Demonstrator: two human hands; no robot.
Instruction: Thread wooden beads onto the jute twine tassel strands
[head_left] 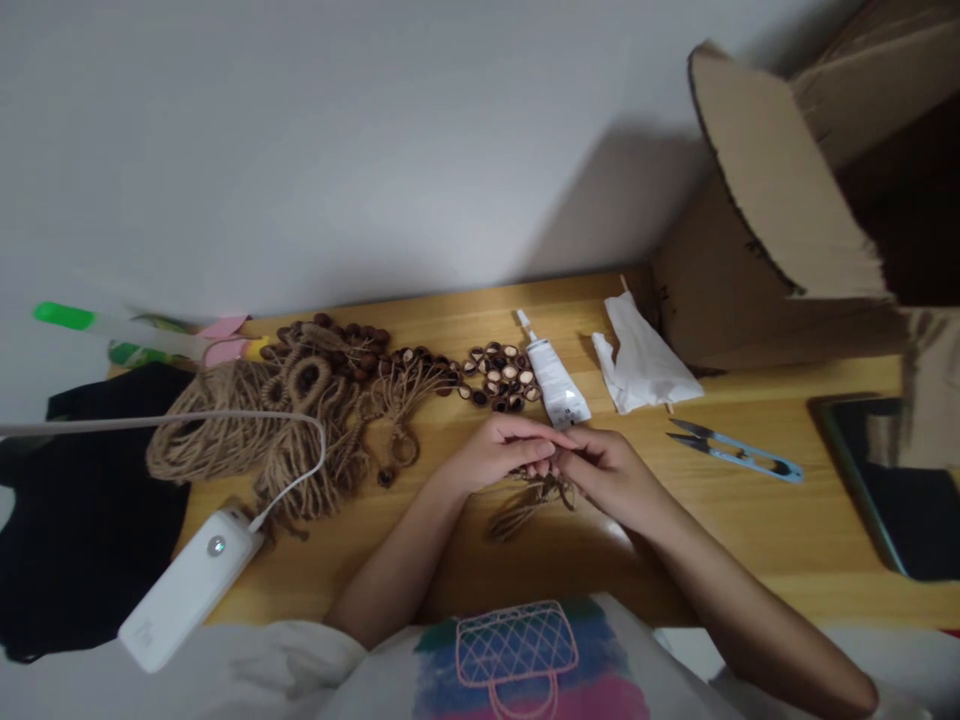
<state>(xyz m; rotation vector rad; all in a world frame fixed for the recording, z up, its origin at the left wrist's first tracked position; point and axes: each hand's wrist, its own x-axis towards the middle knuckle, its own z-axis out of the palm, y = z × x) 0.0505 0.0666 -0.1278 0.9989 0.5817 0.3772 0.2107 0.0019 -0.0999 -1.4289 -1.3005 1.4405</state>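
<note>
My left hand (511, 449) and my right hand (601, 470) meet over the middle of the table, fingertips pinched together. Between them is a bundle of brown twine (525, 505), whose loose strands hang below the fingers onto the wood. The knot or piece inside the pinch is hidden by my fingers. Just beyond my hands lies a white glue tube (556, 380) with a pointed nozzle. Left of the tube is a cluster of cut brown nut shells (499, 377) with pale insides. Snips with blue handles (750, 458) rest to the right of my right hand.
Coils of jute twine (225, 415) heap at the left, near a white power bank (191, 585) with a cable and a black cloth (90, 500). A white tissue packet (649, 360), an open cardboard box (787, 190) and a dark phone (892, 500) occupy the right.
</note>
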